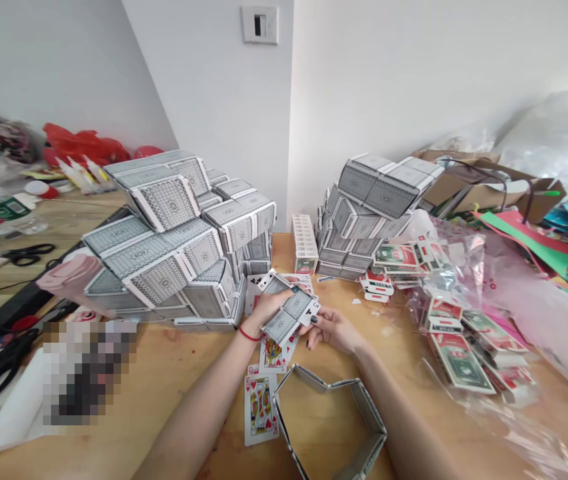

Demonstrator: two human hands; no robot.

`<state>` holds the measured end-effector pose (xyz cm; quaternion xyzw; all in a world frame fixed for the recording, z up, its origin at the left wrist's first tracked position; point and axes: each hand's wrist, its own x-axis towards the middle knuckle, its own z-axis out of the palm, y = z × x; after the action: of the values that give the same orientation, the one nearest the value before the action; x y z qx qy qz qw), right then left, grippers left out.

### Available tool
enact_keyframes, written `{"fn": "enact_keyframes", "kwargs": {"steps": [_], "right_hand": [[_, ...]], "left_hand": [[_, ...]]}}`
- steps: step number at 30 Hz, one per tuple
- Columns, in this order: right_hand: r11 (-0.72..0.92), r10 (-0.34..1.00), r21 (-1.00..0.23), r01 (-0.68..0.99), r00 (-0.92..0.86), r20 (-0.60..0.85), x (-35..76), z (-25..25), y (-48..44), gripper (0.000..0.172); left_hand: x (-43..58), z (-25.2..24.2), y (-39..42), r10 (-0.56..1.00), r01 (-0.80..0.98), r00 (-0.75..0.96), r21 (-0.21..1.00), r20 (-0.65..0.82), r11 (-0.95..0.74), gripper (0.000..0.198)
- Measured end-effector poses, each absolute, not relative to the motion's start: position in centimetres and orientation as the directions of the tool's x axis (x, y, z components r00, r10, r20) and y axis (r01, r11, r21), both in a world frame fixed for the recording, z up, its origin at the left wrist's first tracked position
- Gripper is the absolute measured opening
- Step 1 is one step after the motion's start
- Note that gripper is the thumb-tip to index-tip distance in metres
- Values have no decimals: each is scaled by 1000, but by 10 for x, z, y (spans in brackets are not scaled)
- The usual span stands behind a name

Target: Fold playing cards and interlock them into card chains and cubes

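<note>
The curled left hand (265,309) is clasping one card assembly (285,317); the nearly closed right hand (333,329) is pinching its edge. One frame (371,408) is lying nearby.

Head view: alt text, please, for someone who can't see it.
A left hand and right hand hold playing cards over a wooden table, beyond an open frame of joined cards. A face-up king of hearts lies beside the frame. Behind stand a left stack and smaller right stack of patterned blocks, with card boxes at right.
</note>
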<state>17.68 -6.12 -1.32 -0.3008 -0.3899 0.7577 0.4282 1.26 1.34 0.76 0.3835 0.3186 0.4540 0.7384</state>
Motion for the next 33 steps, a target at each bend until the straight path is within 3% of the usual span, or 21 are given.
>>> {"fn": "enact_keyframes", "kwargs": {"steps": [7, 13, 22, 33], "right_hand": [[-264, 942, -856, -444, -311, -129, 171, -20, -58, 33], [-223, 966, -874, -431, -221, -138, 166, -18, -56, 25], [-266, 964, -892, -367, -112, -241, 156, -12, -54, 31], [-252, 963, -962, -107, 65, -260, 147, -22, -53, 27]], "left_hand": [[2, 11, 11, 775, -259, 614, 890, -147, 374, 45], [5, 6, 10, 786, -257, 604, 901, -133, 350, 43], [6, 5, 11, 793, -219, 607, 947, -55, 233, 29], [12, 5, 10, 817, -159, 575, 974, -42, 162, 28]]}}
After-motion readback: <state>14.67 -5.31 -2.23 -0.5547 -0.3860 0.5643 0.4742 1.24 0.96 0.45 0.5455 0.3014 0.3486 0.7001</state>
